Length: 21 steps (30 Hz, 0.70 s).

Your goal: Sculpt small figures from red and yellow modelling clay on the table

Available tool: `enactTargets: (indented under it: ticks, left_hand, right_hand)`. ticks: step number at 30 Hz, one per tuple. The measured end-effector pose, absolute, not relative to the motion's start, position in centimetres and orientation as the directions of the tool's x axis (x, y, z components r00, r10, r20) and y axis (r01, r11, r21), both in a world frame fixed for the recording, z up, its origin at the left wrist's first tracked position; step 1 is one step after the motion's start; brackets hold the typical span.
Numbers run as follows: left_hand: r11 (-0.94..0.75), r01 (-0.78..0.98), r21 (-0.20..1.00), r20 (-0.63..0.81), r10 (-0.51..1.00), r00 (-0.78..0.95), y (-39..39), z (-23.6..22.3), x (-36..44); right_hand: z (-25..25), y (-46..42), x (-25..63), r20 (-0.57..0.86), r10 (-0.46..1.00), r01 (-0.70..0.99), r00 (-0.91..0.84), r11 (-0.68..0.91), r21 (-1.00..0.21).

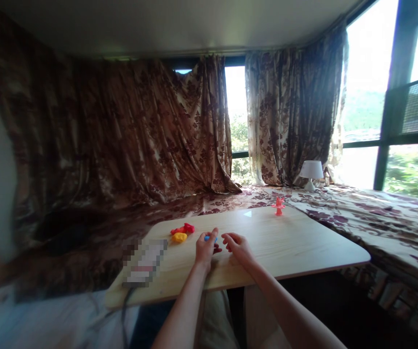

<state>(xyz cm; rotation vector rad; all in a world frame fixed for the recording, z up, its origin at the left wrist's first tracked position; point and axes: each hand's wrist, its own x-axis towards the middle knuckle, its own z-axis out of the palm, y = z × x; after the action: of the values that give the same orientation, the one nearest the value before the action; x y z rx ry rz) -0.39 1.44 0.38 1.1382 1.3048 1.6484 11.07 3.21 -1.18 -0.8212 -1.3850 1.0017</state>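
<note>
My left hand (205, 249) is above the front middle of the light wooden table (289, 242), its fingers closed round a small blue lump (211, 238) that looks soft, perhaps modelling clay. Most of the lump is hidden by the thumb and fingers. Just to the right, my right hand (238, 246) has its fingers curled in and pinched, apart from the left hand; anything between the fingertips is too small to make out. Left of my hands lie a yellow lump (179, 237) and red lumps (185, 229), close together.
A coral-coloured spiky figure (278, 206) stands near the table's back right. A blurred-out flat item (145, 261) with a cable lies at the left edge. Behind are a patterned cloth surface, a white lamp (311, 170), curtains (151, 131) and windows.
</note>
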Motion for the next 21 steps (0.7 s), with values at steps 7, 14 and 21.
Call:
enactTargets:
  ticks: [7,14,21]
  left_hand:
    - [-0.120,0.295,0.948,0.220,0.916,-0.335,3.8,1.7,-3.4]
    - [-0.054,0.790,0.611,0.346,0.916,-0.205,4.5,2.4,-8.7]
    - [-0.086,0.968,0.237,0.347,0.938,-0.002,3.6,3.5,-11.0]
  right_hand:
    - [-1.7,3.7,10.8,0.354,0.934,-0.077,-0.057,0.349,-0.934]
    - [-2.0,3.9,10.7,0.352,0.933,-0.057,-0.072,0.349,-0.936]
    - [-2.0,3.9,10.7,0.351,0.933,-0.038,-0.076,0.349,-0.936]
